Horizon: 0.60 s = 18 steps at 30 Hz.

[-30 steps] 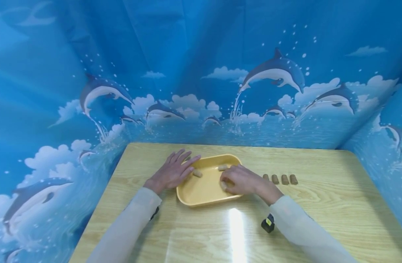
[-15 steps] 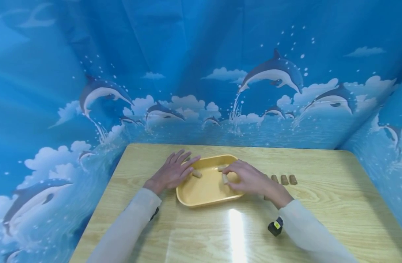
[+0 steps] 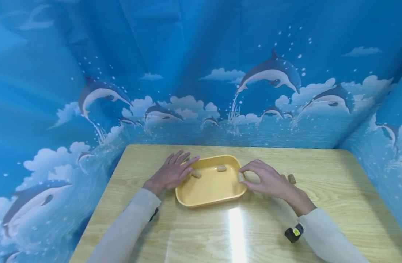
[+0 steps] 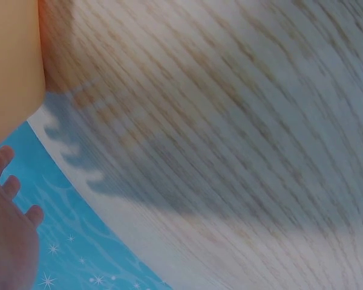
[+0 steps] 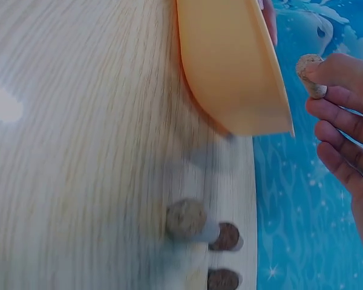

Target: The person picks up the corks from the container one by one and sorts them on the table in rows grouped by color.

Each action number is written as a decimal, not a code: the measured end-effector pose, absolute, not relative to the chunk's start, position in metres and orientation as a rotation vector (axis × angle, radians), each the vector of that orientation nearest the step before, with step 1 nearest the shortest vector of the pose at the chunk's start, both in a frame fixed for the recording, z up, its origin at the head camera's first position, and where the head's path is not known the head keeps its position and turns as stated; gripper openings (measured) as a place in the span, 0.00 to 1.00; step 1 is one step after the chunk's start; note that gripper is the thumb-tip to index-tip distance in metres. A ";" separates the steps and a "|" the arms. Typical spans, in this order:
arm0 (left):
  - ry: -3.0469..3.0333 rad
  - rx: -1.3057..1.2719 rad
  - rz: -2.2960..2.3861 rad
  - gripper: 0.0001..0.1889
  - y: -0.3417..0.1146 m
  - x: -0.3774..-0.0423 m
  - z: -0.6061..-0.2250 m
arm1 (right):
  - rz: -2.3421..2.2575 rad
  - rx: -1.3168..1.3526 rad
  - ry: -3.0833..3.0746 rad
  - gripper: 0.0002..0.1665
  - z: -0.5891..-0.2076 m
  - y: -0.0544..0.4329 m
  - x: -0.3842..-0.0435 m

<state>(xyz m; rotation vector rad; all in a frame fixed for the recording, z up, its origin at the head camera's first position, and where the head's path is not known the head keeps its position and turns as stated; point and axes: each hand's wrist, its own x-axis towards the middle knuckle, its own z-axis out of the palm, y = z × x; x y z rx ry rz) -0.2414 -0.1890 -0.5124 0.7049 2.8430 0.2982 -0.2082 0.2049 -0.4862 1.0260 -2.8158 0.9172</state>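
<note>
the right hand (image 3: 266, 179) pinches a cork (image 3: 241, 177) between thumb and index finger, so that grip is occupied; in the right wrist view the other fingers are loosely bent below it. the held cork is over the right end of the yellow tray (image 3: 204, 191), and from the right wrist it appears raised beyond the rim. its long axis seems to run from the far side toward the near side, across the tray's length; any tilt is hard to tell. that short offset between cork and right-hand rim looks like the relation that counts.

the left hand (image 3: 169, 172) grasps nothing: its spread fingers rest on the tray's left end. inside the tray lie a left cork (image 3: 196, 174), nearest that hand, and a far cork (image 3: 222, 168) by the back wall. to the right, partly behind the right hand, more corks (image 3: 291, 179) sit on the table (image 3: 194, 233).
</note>
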 end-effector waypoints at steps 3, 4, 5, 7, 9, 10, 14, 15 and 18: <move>2.848 0.712 0.293 0.30 -0.189 -0.242 -0.513 | 0.918 0.996 -2.810 0.22 -0.487 0.216 -0.204; 2.849 0.712 0.294 0.30 -0.190 -0.242 -0.513 | 0.920 0.986 -2.814 0.22 -0.487 0.219 -0.203; 2.850 0.712 0.297 0.30 -0.190 -0.242 -0.514 | 0.919 0.979 -2.817 0.22 -0.487 0.222 -0.202; 2.851 0.709 0.295 0.30 -0.190 -0.242 -0.514 | 0.918 0.964 -2.825 0.22 -0.489 0.228 -0.200; 2.851 0.704 0.293 0.30 -0.191 -0.241 -0.514 | 0.912 0.936 -2.833 0.22 -0.490 0.233 -0.197; 2.850 0.703 0.296 0.30 -0.191 -0.241 -0.514 | 0.912 0.926 -2.835 0.22 -0.491 0.236 -0.196; 2.848 0.701 0.291 0.30 -0.190 -0.242 -0.514 | 0.906 0.880 -2.840 0.22 -0.496 0.247 -0.192; 2.846 0.700 0.292 0.30 -0.190 -0.242 -0.514 | 0.903 0.874 -2.840 0.22 -0.497 0.249 -0.191; 2.840 0.702 0.296 0.30 -0.189 -0.242 -0.513 | 0.877 0.857 -2.834 0.21 -0.500 0.257 -0.188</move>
